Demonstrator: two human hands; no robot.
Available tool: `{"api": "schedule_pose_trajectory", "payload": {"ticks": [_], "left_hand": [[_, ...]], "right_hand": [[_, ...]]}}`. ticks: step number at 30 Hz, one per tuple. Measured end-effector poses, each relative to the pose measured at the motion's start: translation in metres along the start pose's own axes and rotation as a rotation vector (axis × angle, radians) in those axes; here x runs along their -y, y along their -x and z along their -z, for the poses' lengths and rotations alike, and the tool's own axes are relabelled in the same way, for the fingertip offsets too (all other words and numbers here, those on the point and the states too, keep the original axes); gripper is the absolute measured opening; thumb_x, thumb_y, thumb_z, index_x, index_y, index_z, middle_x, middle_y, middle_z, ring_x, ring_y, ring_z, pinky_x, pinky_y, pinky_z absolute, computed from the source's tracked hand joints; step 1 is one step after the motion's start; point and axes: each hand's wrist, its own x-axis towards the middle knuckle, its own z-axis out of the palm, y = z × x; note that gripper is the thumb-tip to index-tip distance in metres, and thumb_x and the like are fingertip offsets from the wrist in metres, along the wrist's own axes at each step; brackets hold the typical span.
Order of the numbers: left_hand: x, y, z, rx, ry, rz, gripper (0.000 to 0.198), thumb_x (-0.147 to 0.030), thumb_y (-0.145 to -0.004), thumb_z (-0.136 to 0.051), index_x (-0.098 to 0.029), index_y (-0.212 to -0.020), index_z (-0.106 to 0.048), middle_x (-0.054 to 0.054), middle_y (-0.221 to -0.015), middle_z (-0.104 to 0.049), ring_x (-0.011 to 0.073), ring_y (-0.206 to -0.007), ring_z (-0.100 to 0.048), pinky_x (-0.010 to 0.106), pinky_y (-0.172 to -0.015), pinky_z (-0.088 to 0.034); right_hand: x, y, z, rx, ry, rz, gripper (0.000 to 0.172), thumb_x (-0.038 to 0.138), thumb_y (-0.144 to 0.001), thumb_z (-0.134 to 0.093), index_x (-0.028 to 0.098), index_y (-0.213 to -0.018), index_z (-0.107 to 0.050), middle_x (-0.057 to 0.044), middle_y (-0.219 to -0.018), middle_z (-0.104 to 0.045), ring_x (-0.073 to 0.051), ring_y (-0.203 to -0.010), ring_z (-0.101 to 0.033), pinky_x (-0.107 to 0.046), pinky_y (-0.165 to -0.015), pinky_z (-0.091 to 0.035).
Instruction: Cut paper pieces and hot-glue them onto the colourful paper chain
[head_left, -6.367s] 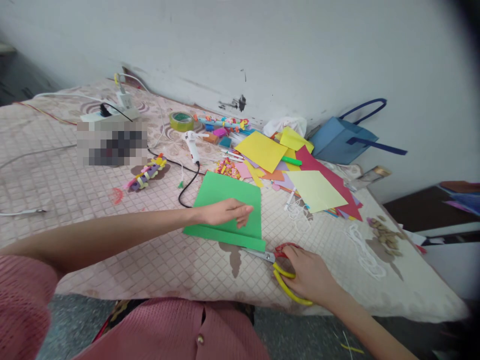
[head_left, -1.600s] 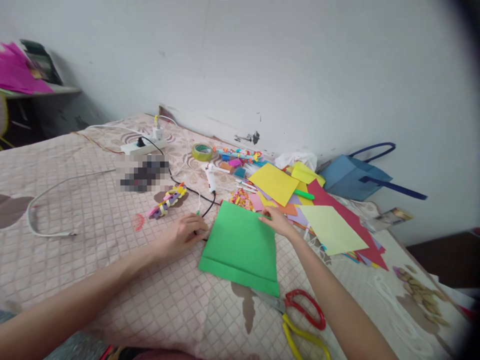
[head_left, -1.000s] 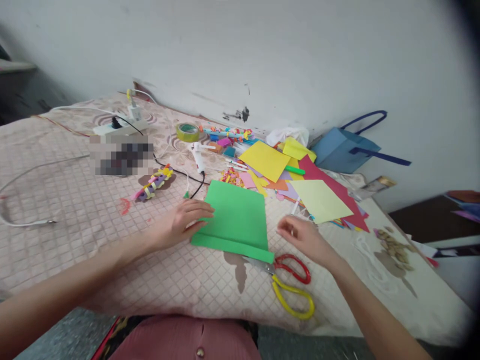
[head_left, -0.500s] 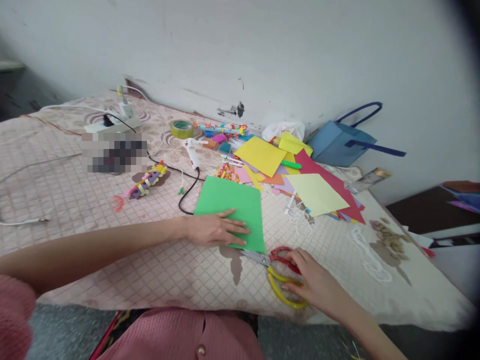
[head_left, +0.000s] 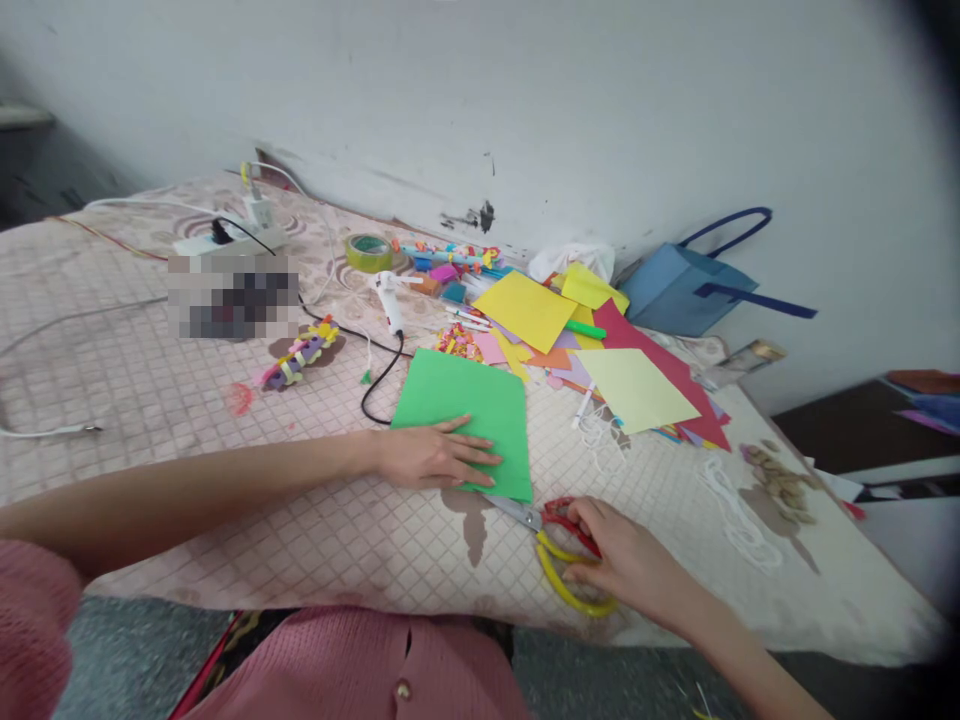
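Note:
A green sheet lies on the quilted table cover. My left hand rests flat on the sheet's lower part, palm down with fingers spread. To the right, my right hand grips the red and yellow handles of the scissors. The blades point left, and their tips are hidden under the sheet's lower edge near my left fingertips.
Behind the sheet stands a white glue gun with a black cord. Coloured papers, markers and tape lie farther back. White cord and a blue bag are at the right; a power strip is back left.
The view has shifted slightly. Both hands, the green sheet and the scissors keep nearly the same places relative to one another.

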Motion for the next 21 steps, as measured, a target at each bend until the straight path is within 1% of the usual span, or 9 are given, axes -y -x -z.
{"api": "schedule_pose_trajectory", "payload": {"ticks": [2,6,9,12,15,17,19,21], "left_hand": [[0.0001,0.0,-0.0004,0.012,-0.02,0.003,0.044,-0.022,-0.094,-0.033,-0.029,-0.138,-0.037,0.002,-0.147,-0.033,0.0193,-0.138,-0.022,0.046,-0.113,0.004],[0.0001,-0.0002,-0.0009,0.014,-0.033,0.002,0.044,-0.023,-0.094,-0.033,-0.029,-0.138,-0.037,0.002,-0.147,-0.033,0.0191,-0.138,-0.022,0.046,-0.113,0.004],[0.0003,-0.0004,-0.0009,0.001,-0.029,-0.005,0.044,-0.023,-0.094,-0.033,-0.029,-0.137,-0.038,0.003,-0.146,-0.034,0.0195,-0.138,-0.023,0.046,-0.113,0.003],[0.0006,-0.0003,-0.0012,-0.019,-0.022,-0.011,0.044,-0.022,-0.093,-0.035,-0.029,-0.137,-0.038,0.003,-0.145,-0.036,0.0204,-0.137,-0.026,0.047,-0.113,0.001],[0.0011,0.0,-0.002,-0.019,-0.029,-0.016,0.044,-0.022,-0.094,-0.034,-0.028,-0.137,-0.039,0.004,-0.145,-0.036,0.0208,-0.137,-0.026,0.048,-0.113,0.0],[0.0014,0.0002,-0.0025,-0.024,-0.028,-0.019,0.043,-0.023,-0.094,-0.034,-0.028,-0.137,-0.039,0.003,-0.145,-0.036,0.0209,-0.137,-0.026,0.048,-0.113,0.0],[0.0015,0.0002,-0.0028,-0.035,-0.022,-0.023,0.043,-0.023,-0.094,-0.034,-0.029,-0.136,-0.04,0.003,-0.145,-0.037,0.0209,-0.136,-0.026,0.049,-0.113,-0.001],[0.0014,0.0001,-0.0028,-0.043,-0.018,-0.028,0.043,-0.023,-0.094,-0.035,-0.029,-0.136,-0.04,0.004,-0.144,-0.038,0.0208,-0.136,-0.027,0.049,-0.113,-0.001]], "right_hand": [[0.0009,-0.0009,-0.0006,-0.003,-0.005,-0.016,0.03,0.024,-0.071,-0.068,0.02,-0.094,-0.049,-0.006,-0.097,-0.058,-0.023,-0.089,-0.055,-0.035,-0.075,-0.042],[0.0016,-0.0011,-0.0001,-0.007,-0.003,0.005,0.026,0.024,-0.073,-0.065,0.02,-0.093,-0.049,-0.007,-0.098,-0.058,-0.024,-0.091,-0.055,-0.036,-0.076,-0.043],[0.0022,-0.0008,0.0003,-0.009,0.003,-0.002,0.026,0.023,-0.074,-0.062,0.02,-0.096,-0.049,-0.007,-0.097,-0.06,-0.023,-0.089,-0.057,-0.035,-0.075,-0.044],[0.0028,-0.0006,-0.0012,-0.013,-0.006,0.012,0.031,0.022,-0.074,-0.059,0.021,-0.102,-0.048,-0.006,-0.097,-0.061,-0.022,-0.087,-0.059,-0.034,-0.074,-0.046],[0.0022,-0.0006,-0.0033,-0.078,0.022,0.079,0.042,0.018,-0.069,-0.06,0.021,-0.109,-0.047,-0.008,-0.109,-0.057,-0.023,-0.099,-0.055,-0.035,-0.084,-0.044],[0.0013,-0.0009,-0.0042,-0.109,0.074,0.101,0.048,0.017,-0.065,-0.061,0.021,-0.11,-0.048,-0.008,-0.112,-0.056,-0.024,-0.102,-0.053,-0.037,-0.088,-0.043],[0.0004,-0.0015,-0.0046,-0.101,0.116,0.104,0.048,0.018,-0.063,-0.062,0.021,-0.109,-0.049,-0.008,-0.109,-0.057,-0.024,-0.1,-0.054,-0.038,-0.086,-0.043],[-0.0004,-0.0024,-0.0047,-0.083,0.145,0.098,0.045,0.02,-0.064,-0.062,0.02,-0.107,-0.05,-0.008,-0.106,-0.058,-0.025,-0.097,-0.055,-0.038,-0.084,-0.044]]}}
